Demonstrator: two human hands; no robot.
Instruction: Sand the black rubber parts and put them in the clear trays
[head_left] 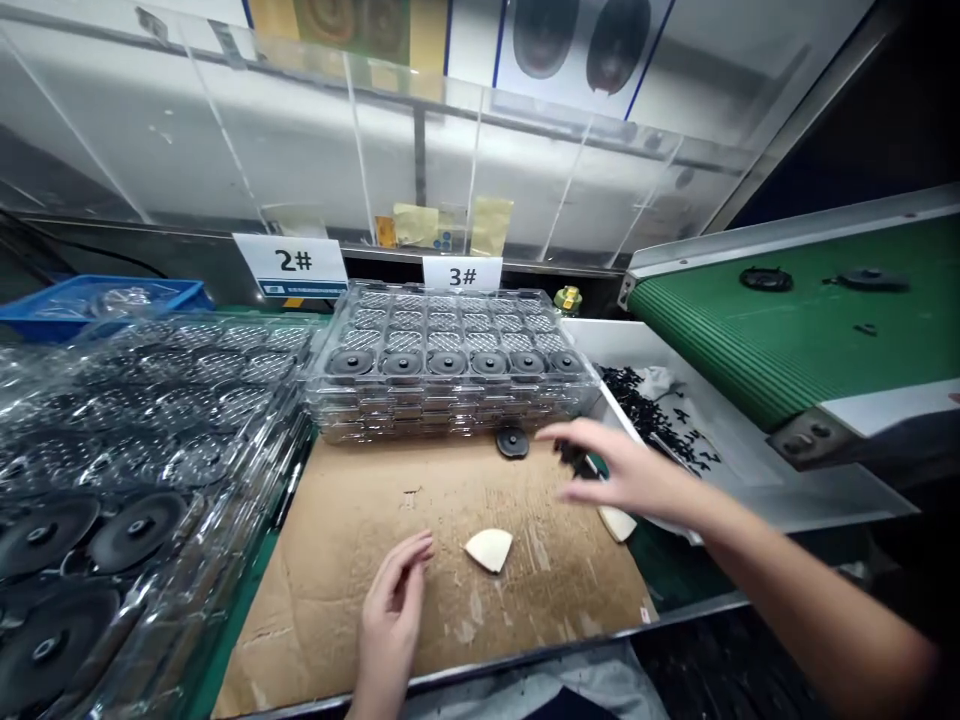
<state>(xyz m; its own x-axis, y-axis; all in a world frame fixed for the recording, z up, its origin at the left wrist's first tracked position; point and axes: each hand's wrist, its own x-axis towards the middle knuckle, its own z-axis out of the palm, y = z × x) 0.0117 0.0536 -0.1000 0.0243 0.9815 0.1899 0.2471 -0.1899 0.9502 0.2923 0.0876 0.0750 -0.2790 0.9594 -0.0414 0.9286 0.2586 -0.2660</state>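
My right hand (615, 468) is over the right side of a brown cardboard sheet (360, 500), thumb and fingers spread apart with nothing gripped. A dark part (576, 460) lies just beyond its fingers, partly hidden by them. My left hand (397, 595) hovers low over the cardboard, loosely curled, with a gap between thumb and fingers and nothing visible in it. Between the hands lies a cream wedge-shaped piece (490, 550). Another cream piece (618, 522) sits under my right wrist. A black round speaker-like part (513, 443) rests by the tray stack.
Stacked clear plastic trays (450, 410) hold a front row of black parts. More trays (150, 470) fill the left. A white bin (637, 345) holds small black pieces. A green conveyor (817, 330) carries black parts at right. A blue basket (187, 295) stands far left.
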